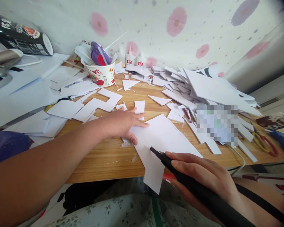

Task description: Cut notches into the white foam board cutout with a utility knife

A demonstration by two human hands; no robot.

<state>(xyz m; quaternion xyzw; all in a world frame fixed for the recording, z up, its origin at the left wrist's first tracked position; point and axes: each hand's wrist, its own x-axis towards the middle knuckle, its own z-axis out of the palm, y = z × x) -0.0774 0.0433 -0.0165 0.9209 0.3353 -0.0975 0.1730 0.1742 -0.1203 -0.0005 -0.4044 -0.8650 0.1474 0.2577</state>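
My left hand (123,123) lies with its fingers spread at the upper left edge of a white board piece (165,135). The board is flat on the wooden table, and its narrow end hangs past the front edge. Closed round a long black tool with a narrow tip (180,179) is my right hand (203,173). The tip is over the board; whether it touches, I cannot tell. Something red (169,177) shows below my right fingers, its kind hidden. Small white offcuts (139,106) lie just beyond my left fingertips.
A paper tub (101,75) holding tools stands at the back, near small white bottles (130,59). White board scraps (175,78) pile up along the back and right. Pliers (265,143), a blue glue gun (280,140) and a blurred-out device (216,124) with a cable lie rightward.
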